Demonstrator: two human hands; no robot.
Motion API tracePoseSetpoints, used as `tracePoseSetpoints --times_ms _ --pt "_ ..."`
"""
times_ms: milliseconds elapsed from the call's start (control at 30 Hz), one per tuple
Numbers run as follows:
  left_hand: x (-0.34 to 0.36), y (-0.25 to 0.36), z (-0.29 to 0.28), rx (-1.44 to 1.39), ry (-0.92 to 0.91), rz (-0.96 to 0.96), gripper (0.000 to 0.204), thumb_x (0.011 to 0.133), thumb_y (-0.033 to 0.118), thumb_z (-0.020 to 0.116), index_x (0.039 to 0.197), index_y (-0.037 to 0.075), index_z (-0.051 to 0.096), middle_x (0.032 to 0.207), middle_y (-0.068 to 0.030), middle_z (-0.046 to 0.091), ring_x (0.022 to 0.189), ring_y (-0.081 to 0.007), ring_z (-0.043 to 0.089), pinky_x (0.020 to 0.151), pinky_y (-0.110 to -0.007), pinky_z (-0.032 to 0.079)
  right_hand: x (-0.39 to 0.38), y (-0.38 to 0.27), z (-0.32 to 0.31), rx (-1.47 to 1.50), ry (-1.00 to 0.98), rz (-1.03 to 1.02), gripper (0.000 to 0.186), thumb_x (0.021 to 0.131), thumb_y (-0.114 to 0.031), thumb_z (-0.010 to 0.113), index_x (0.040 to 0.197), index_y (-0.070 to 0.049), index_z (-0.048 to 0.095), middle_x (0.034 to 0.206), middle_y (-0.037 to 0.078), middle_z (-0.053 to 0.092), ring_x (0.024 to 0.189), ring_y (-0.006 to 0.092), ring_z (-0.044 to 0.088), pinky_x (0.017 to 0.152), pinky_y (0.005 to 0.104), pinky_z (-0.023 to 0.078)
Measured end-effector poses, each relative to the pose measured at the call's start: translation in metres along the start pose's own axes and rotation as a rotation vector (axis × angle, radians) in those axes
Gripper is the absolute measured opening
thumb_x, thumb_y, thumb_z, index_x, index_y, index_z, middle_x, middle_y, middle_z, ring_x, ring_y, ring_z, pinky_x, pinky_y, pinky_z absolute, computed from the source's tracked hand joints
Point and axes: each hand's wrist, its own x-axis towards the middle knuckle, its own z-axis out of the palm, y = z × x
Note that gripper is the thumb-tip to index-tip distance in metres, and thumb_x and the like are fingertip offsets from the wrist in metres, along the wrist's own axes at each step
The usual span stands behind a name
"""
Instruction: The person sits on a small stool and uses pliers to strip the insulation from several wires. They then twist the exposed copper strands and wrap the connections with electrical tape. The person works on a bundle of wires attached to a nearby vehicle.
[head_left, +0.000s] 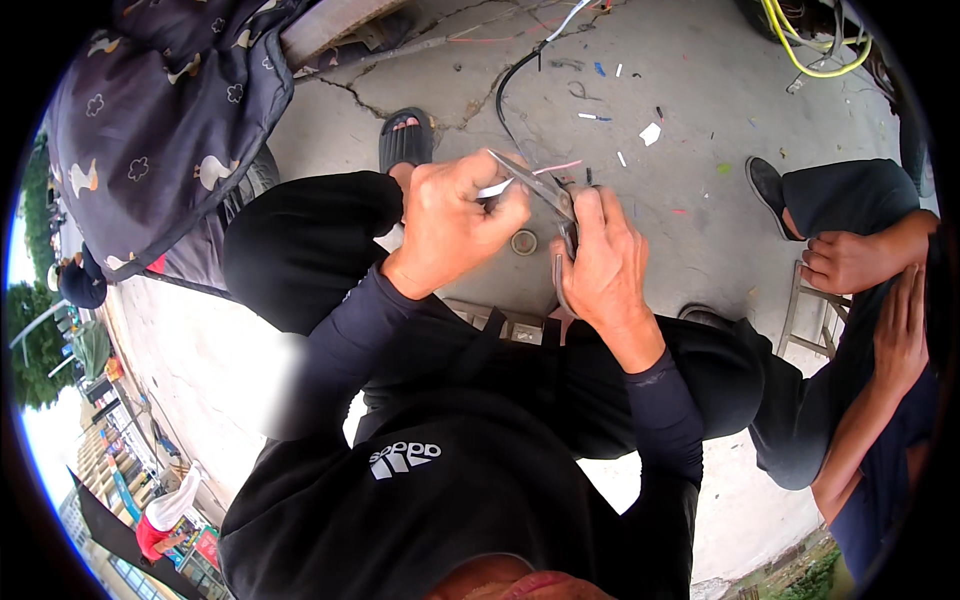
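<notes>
My right hand (605,262) is closed around a pair of scissors (545,190), whose metal blades are parted and point up and left toward my other hand. In a pinch, my left hand (455,222) holds a small white strip (495,188) beside the blades. A thin pink wire (558,166) sticks out past the blades; whether my left fingers hold it too is hidden. From the far side a black cable (502,92) runs down to the scissors, and its near end is lost behind them.
A roll of tape (523,242) lies on the concrete floor below my hands. Wire scraps and a white piece (650,134) are scattered beyond. Yellow cable (825,72) loops at far right. Another person's hand (850,262) rests near a stool (812,318). A patterned cover (170,130) hangs at left.
</notes>
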Motion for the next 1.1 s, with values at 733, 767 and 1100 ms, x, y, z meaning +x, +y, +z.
tracePoseSetpoints --times_ms 733,767,1100 --pt "-0.023 -0.018 -0.069 -1.263 -0.337 -0.786 0.012 0.092 0.014 0.061 0.087 0.003 0.064 0.054 0.0084 0.038 0.047 -0.0032 0.028 0.049 -0.025 0.022 -0.028 -0.066 0.046 1.019 -0.136 0.427 0.055 0.075 0.008 0.071 0.128 0.005 0.058 0.087 -0.004 0.048 0.072 0.0034 0.039 0.064 0.0183 0.036" --pt "-0.023 -0.02 -0.069 -1.271 -0.333 -0.774 0.013 0.093 0.014 0.061 0.088 0.002 0.065 0.054 0.0087 0.038 0.046 -0.0031 0.028 0.049 -0.025 0.022 -0.028 -0.069 0.047 1.079 -0.131 0.476 0.058 0.073 0.007 0.072 0.13 0.005 0.058 0.087 -0.006 0.047 0.072 0.0033 0.036 0.064 0.0186 0.034" --pt "-0.021 -0.017 -0.057 -1.227 -0.341 -0.603 0.015 0.093 0.015 0.063 0.093 0.001 0.067 0.055 0.0086 0.038 0.048 -0.0027 0.029 0.051 -0.024 0.022 -0.024 -0.067 0.02 1.315 -0.248 0.52 0.06 0.075 0.005 0.073 0.133 -0.001 0.061 0.093 -0.005 0.049 0.082 0.0057 0.043 0.075 0.0221 0.037"
